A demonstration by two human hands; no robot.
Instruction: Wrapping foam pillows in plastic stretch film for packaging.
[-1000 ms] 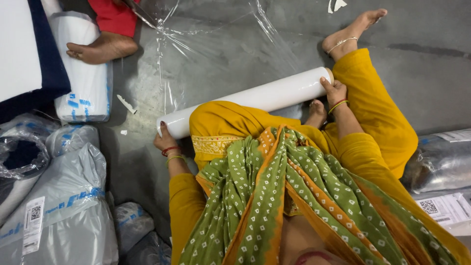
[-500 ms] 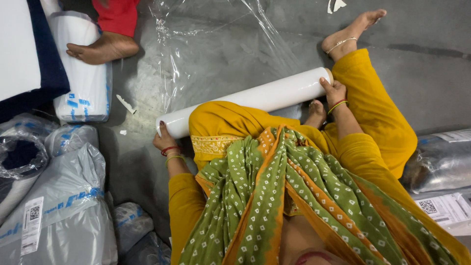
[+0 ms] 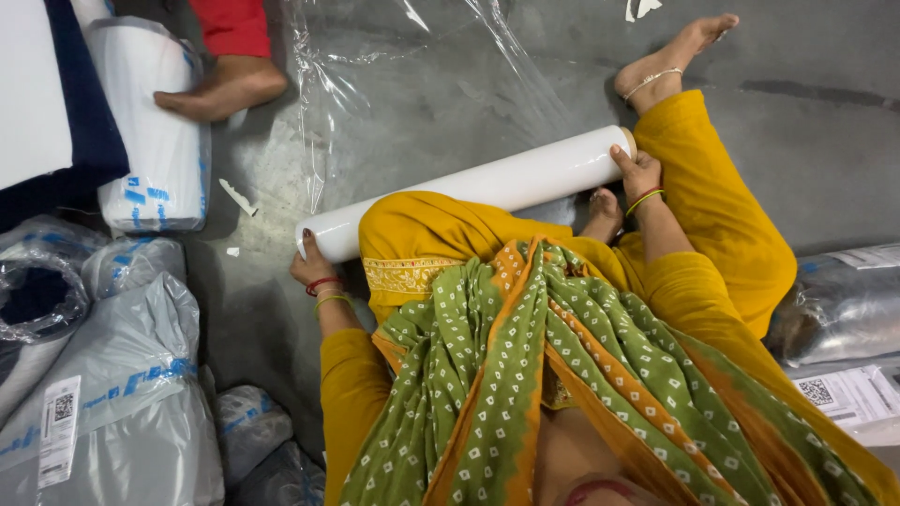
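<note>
At each end of the white roll (image 3: 487, 183) we press a hand: left hand (image 3: 312, 267) and right hand (image 3: 637, 171) clasp its ends. It lies across our knees, clear film (image 3: 412, 84) spreading over the floor (image 3: 825, 141) beyond.

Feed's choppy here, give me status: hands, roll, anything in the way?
Left hand and right hand grip opposite ends of white film roll. Clear film spread on floor ahead. Another person's foot near sheet's edge.
</note>
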